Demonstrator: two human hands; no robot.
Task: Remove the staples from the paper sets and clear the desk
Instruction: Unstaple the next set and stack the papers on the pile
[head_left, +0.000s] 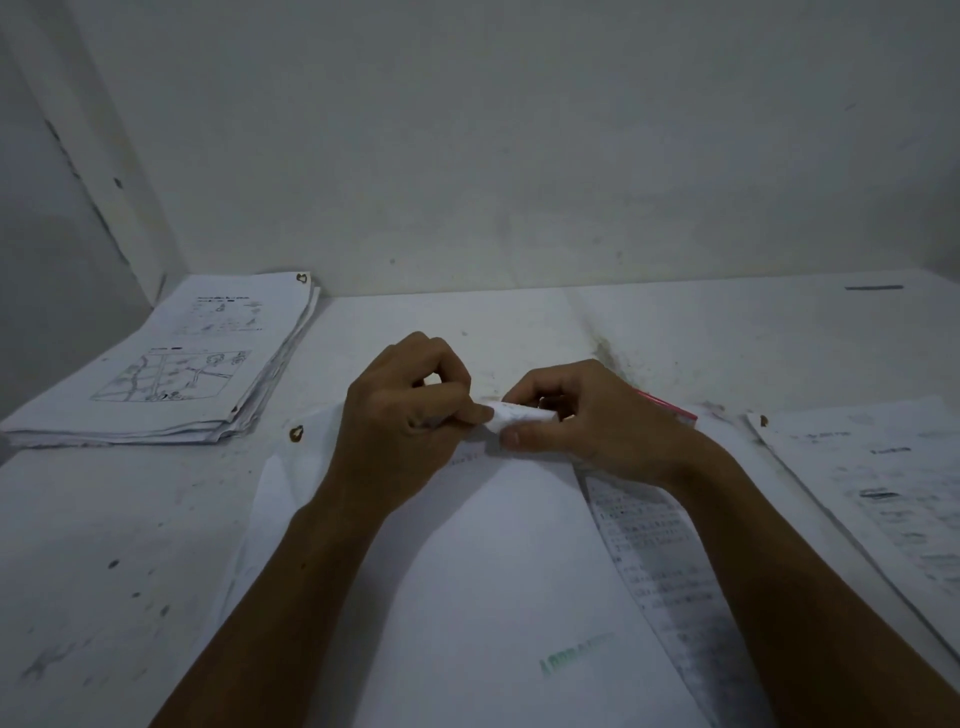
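Three groups of paper lie on the desk (104, 519): a stack (171, 364) far left, then the centre set (493, 571), its folded top corner pinched by left hand (400, 415) and right hand (576, 415), over a pink item (670, 408); loose sheets (883, 493) right.

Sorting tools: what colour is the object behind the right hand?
Pink-red, in the head view: the thin flat object.

wall (519, 130) standing behind, scuffed | pink-red object (670, 408) lying partly hidden | dark strip (874, 287) lying far right
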